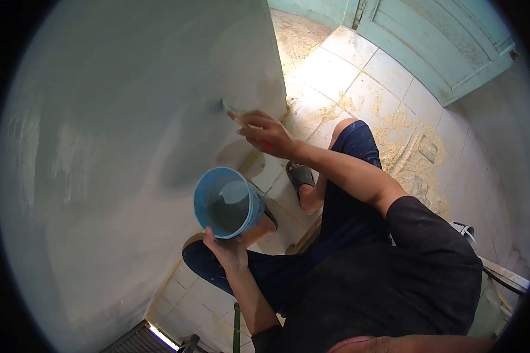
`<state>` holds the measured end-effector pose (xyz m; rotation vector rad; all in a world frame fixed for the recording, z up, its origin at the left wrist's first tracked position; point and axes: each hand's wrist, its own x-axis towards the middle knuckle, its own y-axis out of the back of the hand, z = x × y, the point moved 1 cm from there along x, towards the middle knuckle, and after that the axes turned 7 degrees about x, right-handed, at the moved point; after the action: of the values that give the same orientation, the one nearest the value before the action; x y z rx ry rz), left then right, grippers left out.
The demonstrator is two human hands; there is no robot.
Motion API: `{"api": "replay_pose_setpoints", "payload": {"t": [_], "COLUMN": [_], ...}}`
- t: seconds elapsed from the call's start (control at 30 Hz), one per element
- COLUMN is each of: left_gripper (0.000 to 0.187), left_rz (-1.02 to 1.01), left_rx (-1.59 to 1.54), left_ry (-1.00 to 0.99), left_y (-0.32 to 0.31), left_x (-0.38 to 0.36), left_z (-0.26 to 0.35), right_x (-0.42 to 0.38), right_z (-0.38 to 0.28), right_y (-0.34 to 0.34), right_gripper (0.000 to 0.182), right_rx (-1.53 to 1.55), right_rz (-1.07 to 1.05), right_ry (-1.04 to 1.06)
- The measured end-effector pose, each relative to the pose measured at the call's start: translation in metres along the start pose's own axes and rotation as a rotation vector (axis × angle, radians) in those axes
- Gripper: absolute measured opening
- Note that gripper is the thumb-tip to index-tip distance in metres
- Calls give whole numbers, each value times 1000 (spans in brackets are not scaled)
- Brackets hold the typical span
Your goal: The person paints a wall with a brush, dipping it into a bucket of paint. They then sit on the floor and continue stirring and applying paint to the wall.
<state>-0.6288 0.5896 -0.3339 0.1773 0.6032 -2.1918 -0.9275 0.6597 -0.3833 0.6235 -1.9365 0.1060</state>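
Note:
Near the middle, my right hand [266, 134] is closed round the handle of a paintbrush [231, 114], whose tip is against the grey-green wall [112, 147]. The brush's bristles are small and hard to make out. Lower down, my left hand [227, 250] grips a blue bucket [256, 209] from below, with the thumb at the rim. The bucket is tilted so its opening faces me, and greyish liquid shows inside. It is close to the wall, above my bent knee.
A pale green door [441, 44] stands at the upper right. Yellowish crumbs and dust lie on the white floor tiles [327, 70]. A dark louvred object [129, 341] is at the bottom left. White and dark bars [503, 273] stand behind me at the right.

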Motion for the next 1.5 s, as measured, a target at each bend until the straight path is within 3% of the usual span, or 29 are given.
{"api": "replay_pose_setpoints", "payload": {"t": [0.1, 0.13, 0.2, 0.23, 0.3, 0.33, 0.4, 0.57, 0.63, 0.7, 0.77, 0.83, 0.97, 1.17, 1.27, 1.3, 1.43, 1.5], "left_gripper": [78, 77, 77, 76, 76, 76, 76, 78, 79, 79, 78, 77, 75, 81, 81, 78, 82, 82], "left_rz": [11, 21, 9, -6, -4, -2, -2, 23, 23, 23, 19, 2, 8, -48, -24, -36, -26, -47], "left_rx": [-7, -9, 1, 14, 15, 19, 19, 14, 18, 13, 9, 17, 16, 68, 69, 68, 103, 85], "left_ry": [8, 12, 8, 2, -1, -2, 6, 14, 12, 8, 4, -1, 1, 28, 21, 19, 62, 56], "left_y": [2, 3, 3, 3, 2, 2, 3, 6, 6, 10, 9, 3, -3, -17, -23, -21, -9, -11], "left_x": [1, 0, 0, 1, 1, 1, 1, 1, 1, 5, 4, 1, 0, -4, -5, -4, -1, 0], "left_z": [1, 0, 0, 1, 1, 1, 1, -1, -2, -4, -2, 1, 2, 3, 5, 5, 0, 0], "right_x": [-9, -12, -11, -10, -8, -6, -6, 3, 2, 5, 14, 12, -7, -14, -17, -18, -25, -18], "right_z": [-3, 2, 26, 38, 61, 72, 86, 91, 89, 80, 69, 63, 61, 17, 25, 30, 72, 70], "right_y": [20, 24, 42, 44, 53, 54, 52, 28, 8, -2, -3, -6, -26, -20, 9, 18, 53, 61], "right_gripper": [17, 18, 22, 16, 18, 18, 18, 16, 30, 28, 16, 18, 16, 17, 15, 15, 15, 16], "right_rx": [-11, -96, -267, -131, 496, 498, 794, 1000, 1097, 1067, 1079, 1091, 1118, 1234, 1273, 1271, 999, 1004], "right_rz": [177, 308, 560, 768, 1189, 1187, 1608, 1594, 1502, 1475, 1521, 1520, 1396, 936, 904, 905, 1514, 1610], "right_ry": [-119, -295, -422, -639, -953, -955, -1007, -1012, -982, -1022, -1065, -1072, -1112, -1283, -1237, -1239, -1195, -1117]}}
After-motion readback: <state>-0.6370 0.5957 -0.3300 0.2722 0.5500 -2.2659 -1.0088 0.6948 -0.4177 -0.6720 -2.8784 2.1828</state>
